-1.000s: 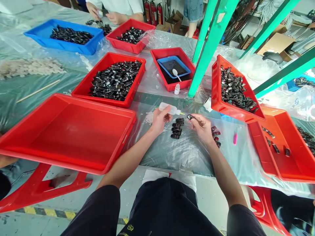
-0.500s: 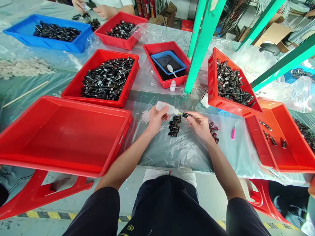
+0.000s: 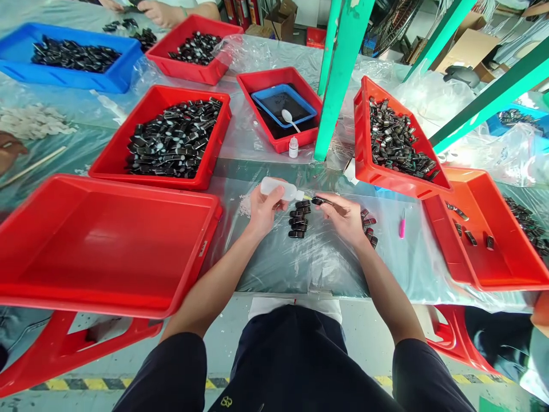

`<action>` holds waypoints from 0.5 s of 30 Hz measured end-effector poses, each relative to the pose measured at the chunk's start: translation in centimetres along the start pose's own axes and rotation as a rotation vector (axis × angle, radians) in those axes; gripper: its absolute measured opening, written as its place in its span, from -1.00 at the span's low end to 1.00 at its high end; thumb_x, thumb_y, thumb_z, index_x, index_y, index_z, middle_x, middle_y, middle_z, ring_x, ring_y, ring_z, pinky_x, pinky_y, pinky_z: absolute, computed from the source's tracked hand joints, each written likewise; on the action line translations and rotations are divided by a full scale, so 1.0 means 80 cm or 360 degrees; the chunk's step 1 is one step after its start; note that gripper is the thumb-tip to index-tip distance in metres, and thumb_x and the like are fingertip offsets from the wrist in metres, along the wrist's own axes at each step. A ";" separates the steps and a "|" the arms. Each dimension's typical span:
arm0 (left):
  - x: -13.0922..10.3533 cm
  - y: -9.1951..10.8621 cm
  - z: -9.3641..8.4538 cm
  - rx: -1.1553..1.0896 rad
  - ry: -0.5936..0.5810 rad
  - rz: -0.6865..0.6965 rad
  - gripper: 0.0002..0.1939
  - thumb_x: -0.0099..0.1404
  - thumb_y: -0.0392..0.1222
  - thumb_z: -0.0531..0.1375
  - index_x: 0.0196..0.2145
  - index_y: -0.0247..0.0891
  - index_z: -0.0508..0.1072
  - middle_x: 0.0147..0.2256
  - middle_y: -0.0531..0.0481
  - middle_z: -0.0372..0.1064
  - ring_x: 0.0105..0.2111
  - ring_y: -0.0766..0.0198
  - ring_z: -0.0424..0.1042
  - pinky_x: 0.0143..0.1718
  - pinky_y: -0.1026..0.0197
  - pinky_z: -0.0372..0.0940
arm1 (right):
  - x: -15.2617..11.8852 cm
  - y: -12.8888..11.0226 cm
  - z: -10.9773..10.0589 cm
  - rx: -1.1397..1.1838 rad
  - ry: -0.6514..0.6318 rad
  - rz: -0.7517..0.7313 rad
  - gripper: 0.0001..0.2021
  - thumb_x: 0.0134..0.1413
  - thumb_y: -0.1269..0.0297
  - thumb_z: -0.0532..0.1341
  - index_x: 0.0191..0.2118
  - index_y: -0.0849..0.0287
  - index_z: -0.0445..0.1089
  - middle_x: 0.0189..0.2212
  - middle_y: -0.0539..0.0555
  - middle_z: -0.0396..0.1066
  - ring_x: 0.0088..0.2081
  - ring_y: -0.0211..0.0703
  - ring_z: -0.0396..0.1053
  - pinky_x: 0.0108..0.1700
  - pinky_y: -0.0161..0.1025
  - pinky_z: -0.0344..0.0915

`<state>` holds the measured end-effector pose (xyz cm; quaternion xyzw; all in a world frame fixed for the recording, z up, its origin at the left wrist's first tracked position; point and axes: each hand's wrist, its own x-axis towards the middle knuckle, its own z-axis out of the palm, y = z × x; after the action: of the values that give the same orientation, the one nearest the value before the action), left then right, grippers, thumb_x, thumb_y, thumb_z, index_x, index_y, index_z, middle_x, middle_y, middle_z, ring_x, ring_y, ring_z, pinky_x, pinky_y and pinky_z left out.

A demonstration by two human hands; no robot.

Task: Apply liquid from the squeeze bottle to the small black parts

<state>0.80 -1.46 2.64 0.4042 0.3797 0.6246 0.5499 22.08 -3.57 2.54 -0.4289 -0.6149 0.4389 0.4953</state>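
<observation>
My left hand [image 3: 265,212] is closed round a translucent white squeeze bottle [image 3: 274,187], tilted so its thin nozzle points right. Between the fingertips of my right hand [image 3: 346,217] is a small glossy black part [image 3: 319,201], close to the nozzle tip; whether they touch I cannot tell. Below the nozzle, a short column of similar black parts [image 3: 298,224] lies on the plastic-covered table. More black parts [image 3: 369,229] lie to the right, partly hidden by my right hand. Small pale pieces [image 3: 245,206] are scattered left of my left hand.
Red bins [image 3: 158,177] of black parts stand behind and right; a large red bin [image 3: 107,246] sits at left. A green post [image 3: 338,86] rises behind my hands. A small white bottle [image 3: 293,147] and a pink-handled tool [image 3: 402,228] are nearby. A co-worker's hands [image 3: 158,12] are at the back.
The view has shifted slightly, so most things appear further left. A hand has appeared at the left edge. My hands keep the same hold on the bottle and black part.
</observation>
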 end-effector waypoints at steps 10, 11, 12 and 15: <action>-0.002 -0.002 0.000 -0.0005 0.0024 0.0044 -0.50 0.05 0.26 0.50 -0.37 -0.26 0.57 -0.57 0.06 0.37 -0.64 0.41 0.26 -0.63 0.31 0.11 | 0.000 0.001 0.000 -0.0016 -0.0014 0.0024 -0.61 0.23 -0.11 0.36 0.00 0.04 0.68 -0.25 0.08 0.67 -0.37 -0.16 0.52 -0.33 -0.18 0.48; -0.002 -0.002 0.000 -0.0004 0.0024 0.0042 -0.50 0.05 0.26 0.50 -0.37 -0.26 0.58 -0.57 0.06 0.37 -0.64 0.41 0.26 -0.63 0.31 0.11 | 0.000 0.000 0.000 -0.0014 -0.0019 0.0025 -0.60 0.24 -0.11 0.36 0.00 0.04 0.67 -0.25 0.08 0.67 -0.37 -0.15 0.53 -0.33 -0.17 0.48; -0.002 -0.002 0.000 -0.0001 0.0024 0.0040 -0.50 0.05 0.26 0.50 -0.37 -0.26 0.58 -0.57 0.06 0.37 -0.64 0.41 0.27 -0.63 0.31 0.11 | 0.000 0.000 0.000 -0.0010 -0.0021 0.0024 -0.60 0.24 -0.11 0.35 0.00 0.05 0.67 -0.25 0.09 0.67 -0.36 -0.14 0.54 -0.33 -0.17 0.48; -0.003 -0.002 0.000 0.0012 0.0021 0.0043 -0.50 0.07 0.26 0.49 -0.36 -0.26 0.58 -0.56 0.04 0.39 -0.64 0.41 0.27 -0.63 0.31 0.11 | -0.001 -0.001 0.001 -0.0006 -0.0026 0.0031 -0.59 0.24 -0.11 0.35 0.01 0.07 0.67 -0.24 0.11 0.67 -0.33 -0.12 0.56 -0.32 -0.16 0.49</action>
<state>0.87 -1.67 2.44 0.4073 0.3803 0.6330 0.5374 22.01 -3.66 2.62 -0.4321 -0.6155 0.4462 0.4851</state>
